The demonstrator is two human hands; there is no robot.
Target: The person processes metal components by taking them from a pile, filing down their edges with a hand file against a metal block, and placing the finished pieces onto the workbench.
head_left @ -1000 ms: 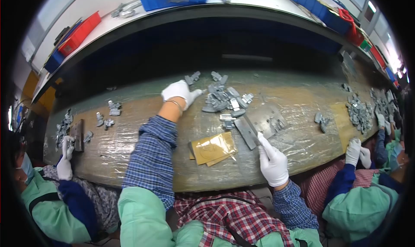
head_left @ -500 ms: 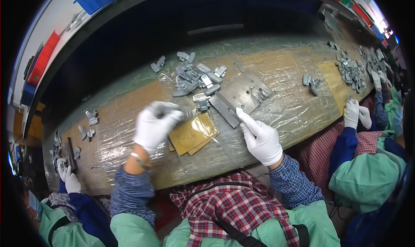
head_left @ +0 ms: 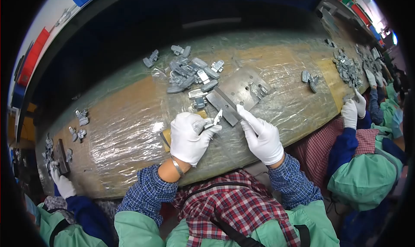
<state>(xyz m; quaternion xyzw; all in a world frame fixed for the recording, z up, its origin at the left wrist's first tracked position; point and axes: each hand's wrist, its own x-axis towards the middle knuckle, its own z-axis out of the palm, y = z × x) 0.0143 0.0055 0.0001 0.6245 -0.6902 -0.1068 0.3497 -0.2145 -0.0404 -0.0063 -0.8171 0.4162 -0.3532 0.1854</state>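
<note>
At the near edge of the long table (head_left: 123, 121), a person in white gloves is keeping both hands close together in front of the body. The left hand (head_left: 190, 139) is pinching a small grey part (head_left: 218, 118) between thumb and fingers, holding it just left of the bar (head_left: 221, 107) and partly covering a yellow card (head_left: 164, 139). The right hand (head_left: 261, 136) is reaching its fingertips to the bar's right edge; from here I cannot tell whether they are gripping anything. The plate (head_left: 243, 79) is lying flat just beyond the bar. A pile (head_left: 186, 69) of similar grey parts is sitting near the plate's left side. Farther off, co-workers' gloved hands are showing at the left (head_left: 64, 184) and the right (head_left: 349, 113).
</note>
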